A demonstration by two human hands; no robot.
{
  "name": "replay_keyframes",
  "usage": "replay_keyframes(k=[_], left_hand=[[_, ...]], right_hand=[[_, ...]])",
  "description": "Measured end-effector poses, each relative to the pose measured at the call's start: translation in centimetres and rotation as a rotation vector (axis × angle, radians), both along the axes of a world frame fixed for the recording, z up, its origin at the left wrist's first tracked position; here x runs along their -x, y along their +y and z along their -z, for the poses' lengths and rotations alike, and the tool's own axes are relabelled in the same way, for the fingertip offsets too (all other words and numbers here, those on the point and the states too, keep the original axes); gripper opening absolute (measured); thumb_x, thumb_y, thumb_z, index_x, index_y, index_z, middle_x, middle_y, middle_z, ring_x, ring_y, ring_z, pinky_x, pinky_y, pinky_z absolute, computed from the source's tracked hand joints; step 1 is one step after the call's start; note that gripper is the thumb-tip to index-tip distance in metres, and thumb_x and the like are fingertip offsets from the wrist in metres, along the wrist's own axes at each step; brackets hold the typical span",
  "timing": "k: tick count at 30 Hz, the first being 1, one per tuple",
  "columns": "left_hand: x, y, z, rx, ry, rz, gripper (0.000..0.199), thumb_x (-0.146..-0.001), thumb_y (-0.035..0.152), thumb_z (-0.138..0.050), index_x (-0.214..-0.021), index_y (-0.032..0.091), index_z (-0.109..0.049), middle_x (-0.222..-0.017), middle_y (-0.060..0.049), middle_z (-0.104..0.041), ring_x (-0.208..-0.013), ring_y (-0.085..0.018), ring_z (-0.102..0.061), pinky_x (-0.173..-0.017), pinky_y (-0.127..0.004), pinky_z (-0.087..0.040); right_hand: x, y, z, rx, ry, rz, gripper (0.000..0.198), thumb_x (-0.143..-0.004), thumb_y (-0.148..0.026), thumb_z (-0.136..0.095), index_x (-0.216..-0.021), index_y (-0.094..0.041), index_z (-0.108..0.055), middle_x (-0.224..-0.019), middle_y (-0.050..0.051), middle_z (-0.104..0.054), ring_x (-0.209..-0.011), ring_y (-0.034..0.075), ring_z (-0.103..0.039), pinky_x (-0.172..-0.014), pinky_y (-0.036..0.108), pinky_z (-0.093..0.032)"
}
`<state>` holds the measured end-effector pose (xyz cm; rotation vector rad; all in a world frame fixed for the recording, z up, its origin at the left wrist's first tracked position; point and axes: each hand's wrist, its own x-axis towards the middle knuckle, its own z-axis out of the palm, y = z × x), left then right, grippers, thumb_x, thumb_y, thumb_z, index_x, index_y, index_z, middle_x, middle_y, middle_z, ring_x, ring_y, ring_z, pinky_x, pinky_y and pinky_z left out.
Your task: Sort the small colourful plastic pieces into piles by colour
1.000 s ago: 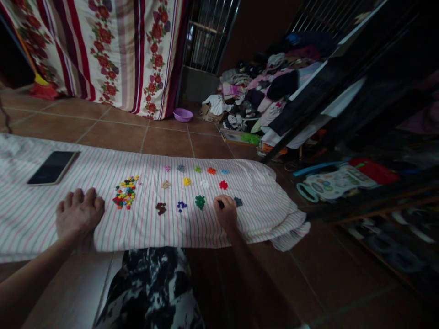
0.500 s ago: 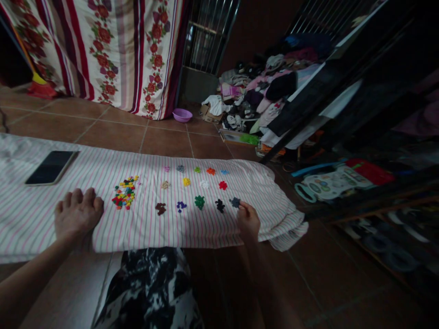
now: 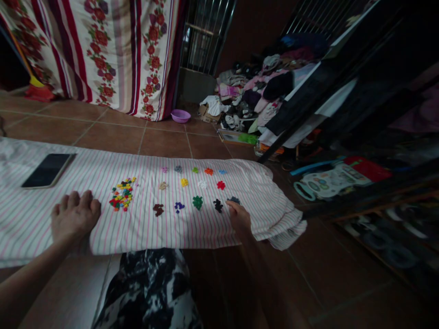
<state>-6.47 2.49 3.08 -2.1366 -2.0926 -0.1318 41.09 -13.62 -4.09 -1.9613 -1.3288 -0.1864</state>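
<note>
My left hand (image 3: 74, 215) lies flat on the striped cloth (image 3: 137, 237), fingers stretched out, holding nothing. To its right is a mixed heap of small coloured bricks (image 3: 122, 194). My right hand (image 3: 240, 217) is at the right side of the cloth, forefinger stretched out and no piece visible in it. It partly covers a dark grey pile (image 3: 234, 200), and its fingertip points towards a black pile (image 3: 218, 205). Leftward in the same row are a dark green pile (image 3: 197, 202), a blue pile (image 3: 179, 207) and a brown pile (image 3: 158, 209).
Behind lie a tan pile (image 3: 163, 185), yellow pile (image 3: 184, 182), white pile (image 3: 202, 184), red pile (image 3: 221, 185) and several smaller piles. A phone (image 3: 48, 170) rests at the left. On the floor beyond stand a purple basin (image 3: 180, 116) and heaped clothes (image 3: 254, 89).
My right hand has shifted left from the dark grey pile towards the black one, and its finger pinch has loosened. My left hand stays flat on the cloth. The view has turned slightly.
</note>
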Motion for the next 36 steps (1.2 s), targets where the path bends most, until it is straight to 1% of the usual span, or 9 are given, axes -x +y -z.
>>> replay_keyframes(k=[3,6,11,16,23,26,29,31,36], left_hand=[[0.0,0.1,0.0,0.021,-0.009,-0.003,0.060,-0.095,0.040,-0.007,-0.130,0.016,-0.050,-0.126,-0.017,-0.054,-0.124,-0.033,-0.046,-0.099,-0.044,-0.038],[0.0,0.1,-0.3,0.036,0.002,0.006,0.061,-0.095,0.040,-0.006,-0.129,0.015,-0.050,-0.125,-0.018,-0.054,-0.122,-0.034,-0.047,-0.098,-0.045,-0.039],[-0.1,0.1,-0.4,0.047,0.037,-0.005,0.057,-0.095,0.039,-0.009,-0.126,0.016,-0.051,-0.123,-0.016,-0.055,-0.120,-0.032,-0.048,-0.096,-0.042,-0.040],[0.0,0.2,0.1,0.019,0.029,-0.009,0.056,-0.096,0.038,-0.010,-0.126,0.016,-0.052,-0.124,-0.016,-0.055,-0.121,-0.031,-0.048,-0.097,-0.042,-0.039],[0.2,0.6,0.5,0.004,-0.040,0.002,0.052,-0.096,0.035,-0.021,-0.130,0.013,-0.052,-0.132,-0.021,-0.053,-0.126,-0.034,-0.046,-0.099,-0.046,-0.037],[0.3,0.6,0.7,-0.021,-0.058,-0.008,0.049,-0.095,0.034,-0.025,-0.128,0.013,-0.054,-0.130,-0.020,-0.054,-0.126,-0.035,-0.046,-0.100,-0.046,-0.037],[0.3,0.8,1.1,-0.054,-0.073,-0.005,0.048,-0.094,0.034,-0.028,-0.129,0.012,-0.054,-0.135,-0.020,-0.052,-0.128,-0.035,-0.045,-0.102,-0.047,-0.036],[0.4,0.9,1.4,-0.059,-0.087,-0.010,0.048,-0.094,0.034,-0.029,-0.129,0.012,-0.054,-0.137,-0.021,-0.052,-0.129,-0.036,-0.045,-0.103,-0.048,-0.035],[0.7,1.1,2.1,-0.091,-0.095,-0.013,0.049,-0.094,0.034,-0.028,-0.131,0.013,-0.053,-0.138,-0.021,-0.053,-0.131,-0.035,-0.045,-0.105,-0.048,-0.033]], right_hand=[[-0.2,0.3,0.3,-0.009,-0.016,0.031,0.038,-0.081,-0.025,-0.040,-0.096,-0.022,-0.075,-0.104,0.008,-0.076,-0.098,0.023,-0.070,-0.092,0.043,-0.055],[-0.1,0.4,0.4,-0.020,-0.006,0.018,0.038,-0.081,-0.027,-0.040,-0.095,-0.022,-0.075,-0.101,0.008,-0.077,-0.096,0.023,-0.070,-0.092,0.042,-0.055],[0.2,0.7,0.1,0.013,0.052,0.033,0.037,-0.080,-0.027,-0.041,-0.093,-0.021,-0.075,-0.100,0.009,-0.076,-0.095,0.024,-0.071,-0.091,0.042,-0.056],[0.7,0.6,-1.1,0.044,0.142,0.057,0.037,-0.080,-0.030,-0.041,-0.094,-0.021,-0.074,-0.102,0.009,-0.076,-0.098,0.024,-0.070,-0.093,0.039,-0.054],[2.0,0.1,-2.9,-0.077,0.289,0.087,0.041,-0.081,-0.043,-0.046,-0.100,-0.017,-0.071,-0.090,0.011,-0.075,-0.086,0.024,-0.070,-0.088,0.040,-0.054],[2.8,0.6,-4.1,-0.110,0.298,0.059,0.039,-0.081,-0.046,-0.050,-0.099,-0.018,-0.071,-0.093,0.012,-0.074,-0.086,0.024,-0.068,-0.087,0.041,-0.053],[4.7,2.0,-5.5,-0.117,0.286,0.013,0.034,-0.082,-0.045,-0.052,-0.095,-0.019,-0.071,-0.095,0.012,-0.073,-0.084,0.023,-0.067,-0.085,0.039,-0.053],[6.9,3.2,-6.2,-0.107,0.274,-0.056,0.031,-0.083,-0.042,-0.052,-0.094,-0.020,-0.071,-0.095,0.012,-0.072,-0.082,0.022,-0.067,-0.083,0.039,-0.054],[14.6,6.4,-6.4,-0.061,0.246,-0.372,0.025,-0.087,-0.028,-0.050,-0.097,-0.021,-0.071,-0.097,0.008,-0.072,-0.087,0.020,-0.067,-0.081,0.035,-0.055]])
